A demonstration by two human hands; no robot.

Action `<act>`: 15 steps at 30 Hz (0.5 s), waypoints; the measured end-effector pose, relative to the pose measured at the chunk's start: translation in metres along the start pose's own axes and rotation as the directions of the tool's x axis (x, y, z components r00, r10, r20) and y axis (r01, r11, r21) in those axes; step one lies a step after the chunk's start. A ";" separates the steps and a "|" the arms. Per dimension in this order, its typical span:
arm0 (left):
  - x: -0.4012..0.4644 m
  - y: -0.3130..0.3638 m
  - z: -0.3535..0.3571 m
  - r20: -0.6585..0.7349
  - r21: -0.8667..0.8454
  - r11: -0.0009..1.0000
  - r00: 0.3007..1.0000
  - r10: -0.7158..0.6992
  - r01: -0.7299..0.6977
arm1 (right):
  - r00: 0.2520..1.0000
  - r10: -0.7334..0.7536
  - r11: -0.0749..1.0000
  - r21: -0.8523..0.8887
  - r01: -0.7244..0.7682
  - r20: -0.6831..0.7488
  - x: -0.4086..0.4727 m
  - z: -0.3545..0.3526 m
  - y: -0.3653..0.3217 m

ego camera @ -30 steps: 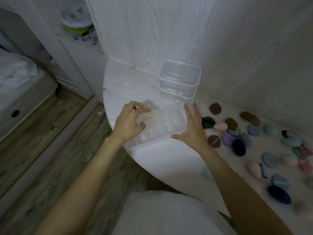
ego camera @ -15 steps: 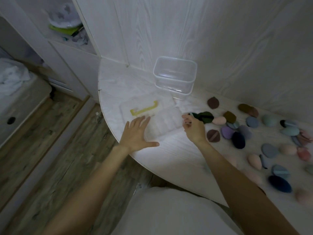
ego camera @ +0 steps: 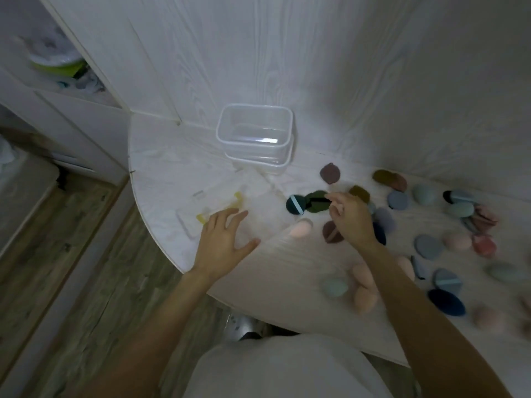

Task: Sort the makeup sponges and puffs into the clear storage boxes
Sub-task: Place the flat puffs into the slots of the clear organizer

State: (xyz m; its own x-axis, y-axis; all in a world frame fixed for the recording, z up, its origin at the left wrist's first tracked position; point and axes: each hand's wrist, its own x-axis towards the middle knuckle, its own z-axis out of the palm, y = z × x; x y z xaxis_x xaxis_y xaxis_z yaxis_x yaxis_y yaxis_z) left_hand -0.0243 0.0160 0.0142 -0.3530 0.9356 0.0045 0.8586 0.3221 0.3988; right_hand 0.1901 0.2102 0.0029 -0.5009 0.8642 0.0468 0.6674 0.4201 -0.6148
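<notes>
The dark green puff (ego camera: 316,201) lies on the table (ego camera: 287,271) beside a teal puff (ego camera: 296,204), just right of the flat clear box (ego camera: 227,214). My right hand (ego camera: 349,218) pinches its edge; it looks light and soft, best taken by the strap. My left hand (ego camera: 221,242) rests spread on the box.

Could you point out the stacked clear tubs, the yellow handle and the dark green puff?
Stacked clear plastic tubs (ego camera: 255,130): head view, top tub's rim.
Yellow plastic handle (ego camera: 238,198): head view, far end.
Dark green round puff (ego camera: 316,203): head view, its middle.
</notes>
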 end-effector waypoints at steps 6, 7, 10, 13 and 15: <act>0.089 0.063 0.012 0.124 -0.133 0.976 0.974 0.191 -0.175 | 0.978 -0.092 0.928 -0.339 0.153 0.187 0.035 -0.003 0.025; 0.104 0.072 0.018 0.158 -0.124 0.981 0.973 0.169 -0.151 | 0.970 -0.075 0.922 -0.354 0.156 0.232 0.038 0.001 0.026; 0.140 0.090 0.043 0.305 0.031 0.995 0.949 0.084 -0.098 | 0.939 -0.046 0.881 -0.430 0.199 0.341 0.046 0.015 0.030; 0.159 0.099 0.063 0.383 0.162 0.981 0.923 0.034 -0.103 | 0.961 -0.108 0.894 -0.398 0.206 0.253 0.046 0.016 0.032; 0.166 0.106 0.075 0.419 0.158 0.983 0.908 0.016 -0.090 | 0.990 -0.126 0.954 -0.266 0.137 0.060 0.042 0.007 0.035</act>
State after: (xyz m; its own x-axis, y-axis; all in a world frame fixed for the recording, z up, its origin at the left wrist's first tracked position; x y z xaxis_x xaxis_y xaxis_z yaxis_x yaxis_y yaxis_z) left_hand 0.0364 0.2166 -0.0117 -0.1510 0.9152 -0.3737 0.9347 0.2552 0.2473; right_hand 0.1888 0.2592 -0.0221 -0.6128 0.7866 0.0765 0.7146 0.5928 -0.3713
